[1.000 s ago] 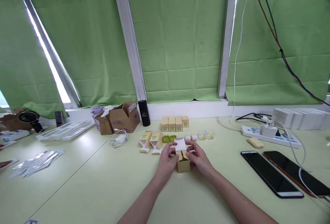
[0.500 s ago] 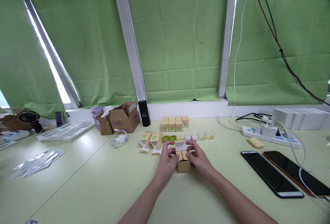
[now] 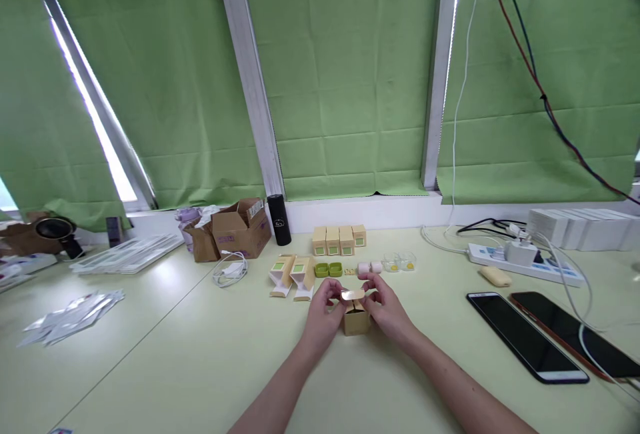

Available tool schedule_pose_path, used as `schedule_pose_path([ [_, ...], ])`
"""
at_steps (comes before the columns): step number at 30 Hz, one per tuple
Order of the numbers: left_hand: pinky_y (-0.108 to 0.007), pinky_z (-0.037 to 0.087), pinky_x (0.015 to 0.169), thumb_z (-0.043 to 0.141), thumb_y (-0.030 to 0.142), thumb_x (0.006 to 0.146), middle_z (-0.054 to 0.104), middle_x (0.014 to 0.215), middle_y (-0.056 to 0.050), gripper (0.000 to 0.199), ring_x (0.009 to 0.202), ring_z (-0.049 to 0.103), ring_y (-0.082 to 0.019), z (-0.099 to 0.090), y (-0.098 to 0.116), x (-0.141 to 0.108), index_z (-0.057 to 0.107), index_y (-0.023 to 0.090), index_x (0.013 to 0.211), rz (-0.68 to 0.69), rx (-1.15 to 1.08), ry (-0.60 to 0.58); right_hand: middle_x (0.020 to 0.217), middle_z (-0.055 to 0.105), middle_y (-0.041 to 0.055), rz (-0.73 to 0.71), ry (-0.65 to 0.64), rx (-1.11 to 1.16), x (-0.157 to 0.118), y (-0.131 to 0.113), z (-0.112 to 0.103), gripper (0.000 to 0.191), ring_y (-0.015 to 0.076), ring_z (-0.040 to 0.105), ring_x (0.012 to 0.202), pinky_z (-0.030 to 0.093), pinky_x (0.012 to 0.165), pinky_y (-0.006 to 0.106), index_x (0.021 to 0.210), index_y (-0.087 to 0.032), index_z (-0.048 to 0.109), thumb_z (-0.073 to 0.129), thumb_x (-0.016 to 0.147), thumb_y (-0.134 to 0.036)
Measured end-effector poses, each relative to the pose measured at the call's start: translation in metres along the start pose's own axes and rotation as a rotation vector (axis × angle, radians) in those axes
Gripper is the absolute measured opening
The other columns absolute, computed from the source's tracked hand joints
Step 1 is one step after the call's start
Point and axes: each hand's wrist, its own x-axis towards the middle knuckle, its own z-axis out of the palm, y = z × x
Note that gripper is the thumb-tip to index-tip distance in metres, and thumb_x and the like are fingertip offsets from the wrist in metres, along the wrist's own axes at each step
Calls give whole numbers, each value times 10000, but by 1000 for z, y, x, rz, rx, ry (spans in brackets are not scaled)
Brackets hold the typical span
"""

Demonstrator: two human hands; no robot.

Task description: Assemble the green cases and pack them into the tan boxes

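Both left hand [image 3: 324,315] and right hand [image 3: 389,307] clasp a tan carton [image 3: 357,324]. Pale worktop [image 3: 345,384] spreads nearward; square green containers [image 3: 321,270] sit beyond.

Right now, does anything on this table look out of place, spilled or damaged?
Nothing looks clearly spilled or damaged. The white cable at right looks slightly out of place, trailing across the brown-edged phone. On the left, silvery packets lie in an untidy, overlapping heap.
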Motion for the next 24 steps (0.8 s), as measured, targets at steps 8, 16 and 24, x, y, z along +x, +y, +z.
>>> schedule_pose_path([
  [8, -326, 417, 813, 651, 283, 790, 695, 935, -30, 150, 947, 644, -232, -1, -4, 2, 537, 220, 866, -1, 11, 3, 996, 599, 34, -85, 56, -93, 1, -1, 0, 392, 160, 566, 690, 497, 682, 322, 1140, -214, 633, 619, 762, -317],
  [16, -324, 424, 800, 637, 243, 783, 694, 915, -26, 118, 916, 636, -219, -2, -9, 4, 551, 214, 859, 13, 21, 7, 925, 612, 49, -417, 12, -211, -8, -17, -12, 132, 185, 553, 756, 443, 613, 285, 983, -221, 661, 565, 917, -282],
  [24, -390, 428, 899, 562, 244, 840, 709, 995, -52, 76, 1001, 642, -253, -6, 1, -2, 599, 222, 902, 102, 164, 54, 777, 571, 13, -659, 23, -445, -13, -17, -13, 91, 179, 525, 689, 387, 585, 294, 878, -230, 598, 576, 888, -142],
])
